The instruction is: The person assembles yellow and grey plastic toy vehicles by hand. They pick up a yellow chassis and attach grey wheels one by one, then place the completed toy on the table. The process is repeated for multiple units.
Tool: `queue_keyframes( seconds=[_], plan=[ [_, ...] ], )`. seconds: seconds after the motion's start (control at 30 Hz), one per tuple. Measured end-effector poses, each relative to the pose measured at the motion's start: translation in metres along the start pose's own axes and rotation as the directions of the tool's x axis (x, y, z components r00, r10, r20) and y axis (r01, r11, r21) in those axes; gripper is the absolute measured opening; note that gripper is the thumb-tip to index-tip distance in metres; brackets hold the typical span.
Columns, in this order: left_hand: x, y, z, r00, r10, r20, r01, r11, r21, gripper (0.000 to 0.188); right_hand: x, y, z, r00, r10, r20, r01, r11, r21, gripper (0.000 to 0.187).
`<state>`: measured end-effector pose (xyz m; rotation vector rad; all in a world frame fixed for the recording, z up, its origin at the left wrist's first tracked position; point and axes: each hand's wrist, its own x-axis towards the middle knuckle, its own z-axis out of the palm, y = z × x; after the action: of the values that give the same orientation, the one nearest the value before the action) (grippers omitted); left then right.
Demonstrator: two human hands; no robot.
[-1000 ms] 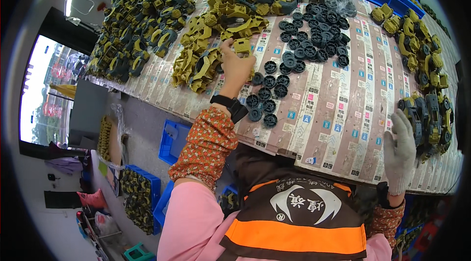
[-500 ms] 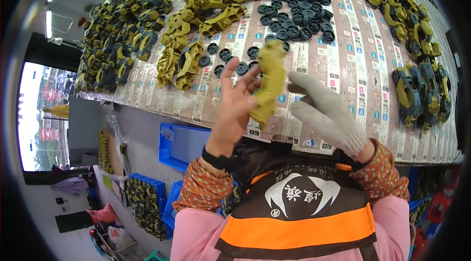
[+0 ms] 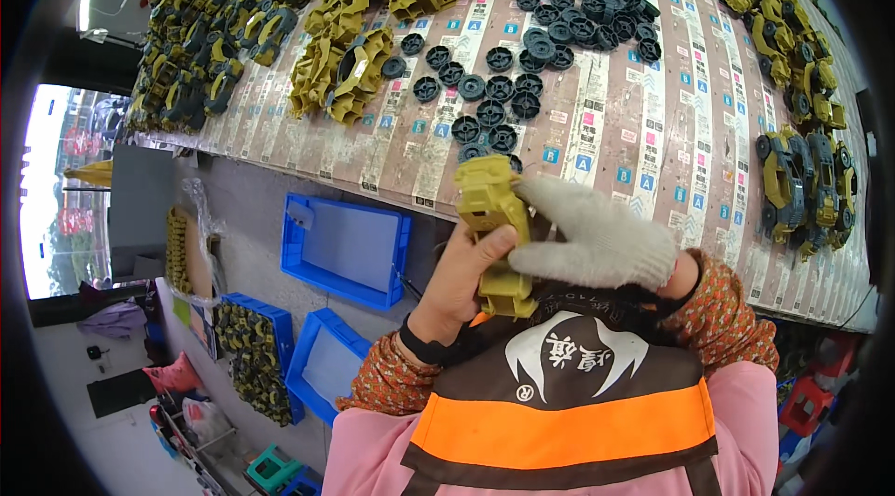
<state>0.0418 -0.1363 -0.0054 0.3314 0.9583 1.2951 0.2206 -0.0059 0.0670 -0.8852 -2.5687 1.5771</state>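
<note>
A mustard-yellow plastic toy car body [image 3: 494,202] is held upright, close to my apron, just off the table's near edge. My bare left hand [image 3: 459,277] grips its left side, with the thumb across the front. On the other side, my right hand [image 3: 601,240], in a pale knitted glove, pinches the body between thumb and fingers; some fingertips are hidden behind it. Just beyond the body, several loose dark wheels [image 3: 491,112] lie on the table [image 3: 597,146], with a bigger heap of wheels [image 3: 597,2] farther back.
Yellow car bodies [image 3: 343,76] are piled left of the wheels. A large mass of yellow-and-grey toy cars [image 3: 224,39] covers the far left. More cars [image 3: 806,184] stand along the right side. Below the table's left edge sit blue bins [image 3: 343,249] and a filled blue crate [image 3: 256,356].
The car body has come down toward my apron. My right hand has moved in from beside it and now grips it with my left. The view has shifted, showing more floor.
</note>
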Motion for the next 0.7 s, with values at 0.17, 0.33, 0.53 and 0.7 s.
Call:
queue_keyframes(
  seconds=[0.17, 0.33, 0.53, 0.7],
  plan=[
    [-0.002, 0.024, -0.001, 0.993, 0.112, -0.039, -0.115, 0.989, -0.090, 0.050, 0.043, 0.041, -0.029, 0.899, -0.169, -0.403, 0.108, 0.979, -0.170, 0.031],
    [-0.003, 0.021, -0.013, 0.991, 0.129, -0.023, -0.131, 0.978, -0.164, 0.048, 0.094, 0.045, -0.028, 0.809, -0.311, -0.499, -0.122, 0.741, -0.660, 0.019],
    [-0.006, 0.016, -0.009, 0.991, 0.121, -0.063, -0.131, 0.973, -0.191, 0.050, 0.094, 0.058, -0.020, 0.825, -0.392, -0.406, -0.096, 0.612, -0.785, 0.024],
    [0.001, 0.006, -0.013, 0.996, 0.083, -0.043, -0.089, 0.979, -0.181, 0.050, 0.056, 0.049, -0.015, 0.920, -0.191, -0.342, -0.120, 0.694, -0.710, 0.018]
  ],
)
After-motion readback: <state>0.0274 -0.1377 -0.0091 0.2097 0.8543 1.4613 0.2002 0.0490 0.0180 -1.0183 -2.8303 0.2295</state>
